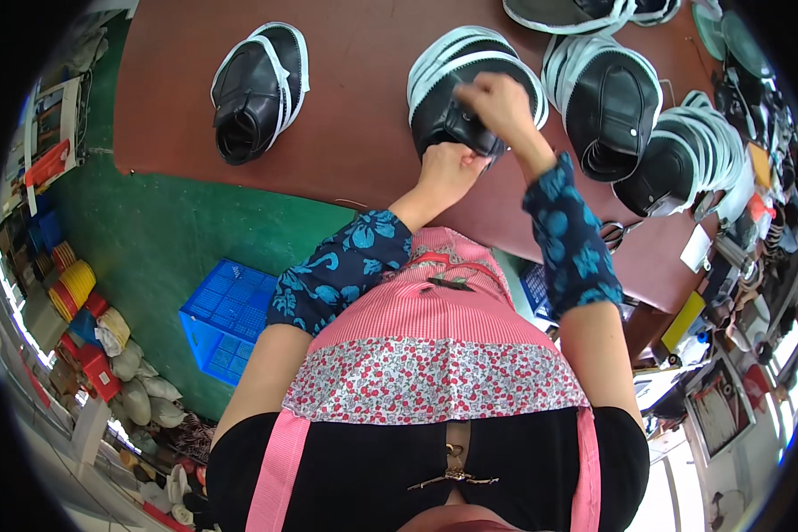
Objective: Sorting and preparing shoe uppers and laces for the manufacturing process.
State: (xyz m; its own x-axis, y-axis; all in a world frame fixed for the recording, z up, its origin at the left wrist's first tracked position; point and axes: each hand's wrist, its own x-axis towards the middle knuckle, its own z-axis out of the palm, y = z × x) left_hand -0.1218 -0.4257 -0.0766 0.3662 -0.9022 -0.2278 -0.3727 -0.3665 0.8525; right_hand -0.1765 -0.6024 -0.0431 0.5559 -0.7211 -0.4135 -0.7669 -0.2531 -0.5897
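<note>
Black top [355, 470] — both hands [449, 174] [503, 106] at shoe [443, 113]

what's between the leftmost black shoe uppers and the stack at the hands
Just bare reddish-brown tabletop lies between the leftmost black shoe uppers and the stack, in the head view.

Shoe wkshp, stacked blk uppers [439, 106], brn tbl [355, 115]

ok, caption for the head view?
Left grip and right grip at a black, white-edged shoe upper over a brown table.
</note>
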